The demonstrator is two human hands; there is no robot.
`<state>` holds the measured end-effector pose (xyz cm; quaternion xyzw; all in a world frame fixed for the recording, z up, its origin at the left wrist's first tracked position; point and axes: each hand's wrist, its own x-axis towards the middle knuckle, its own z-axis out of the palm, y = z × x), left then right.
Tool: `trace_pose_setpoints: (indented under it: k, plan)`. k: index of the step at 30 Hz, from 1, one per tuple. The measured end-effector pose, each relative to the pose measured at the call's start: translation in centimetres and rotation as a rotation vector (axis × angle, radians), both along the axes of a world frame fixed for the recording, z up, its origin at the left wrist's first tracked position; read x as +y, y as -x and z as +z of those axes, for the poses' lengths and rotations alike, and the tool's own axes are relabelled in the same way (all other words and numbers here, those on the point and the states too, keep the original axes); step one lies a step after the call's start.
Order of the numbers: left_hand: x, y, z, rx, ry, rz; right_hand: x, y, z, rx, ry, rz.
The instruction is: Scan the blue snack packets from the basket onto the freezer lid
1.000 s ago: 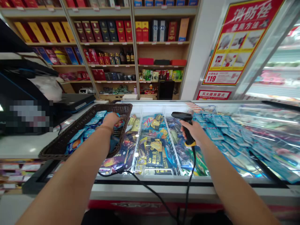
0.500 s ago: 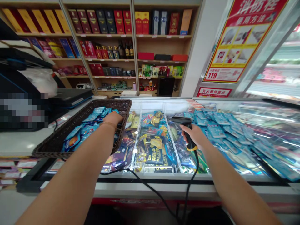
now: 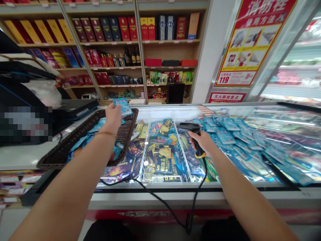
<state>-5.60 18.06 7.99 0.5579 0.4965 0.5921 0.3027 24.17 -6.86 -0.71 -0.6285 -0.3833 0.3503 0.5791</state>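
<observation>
- The freezer [image 3: 117,199] fills most of the space in front of me, and spread over its top on the right lies a broad heap of blue packets [image 3: 227,137], overlapping and loose. I'd judge this the bigger lot by far.
- At the freezer's left end, next to the bench [image 3: 15,160], sits a brown woven basket [image 3: 127,139]. I can't make out what bears its weight.
- Inside it lie more blue packets [image 3: 79,145], a smaller lot, partly behind the person's forearm, so I can't count them. With packets in both places and one in the air, I'd call the work partway along, the basket's share not yet dealt with.
- The right grip [image 3: 204,142] is wrapped round the handle of a black scanner [image 3: 188,126], its head turned toward the basket side, above the freezer's middle. Whether a finger presses the trigger I can't tell.
- The left grip [image 3: 113,115] is narrow, pinching a single packet [image 3: 125,108] by its near left side.
- That packet juts out to the right of the fingers, tilted, over the basket's far end, well apart from the scanner. I can't say whether it touches the rim.
</observation>
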Motion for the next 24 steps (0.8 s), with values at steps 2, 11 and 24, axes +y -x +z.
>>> trace_pose_setpoints:
  k: [2, 11, 24]
  plan:
    - [-1.9, -2.0, 1.1, -0.146, 0.112, -0.166, 0.0, 0.0, 0.0, 0.004, -0.012, 0.017]
    - [-8.6, -12.4, -3.3, -0.378, 0.195, -0.488, -0.3, 0.0, 0.2, 0.024, -0.094, 0.037]
    - [-8.1, -14.3, -10.7, -0.56, 0.255, -0.691, -0.8, 0.6, 0.3, -0.11, -0.103, 0.149]
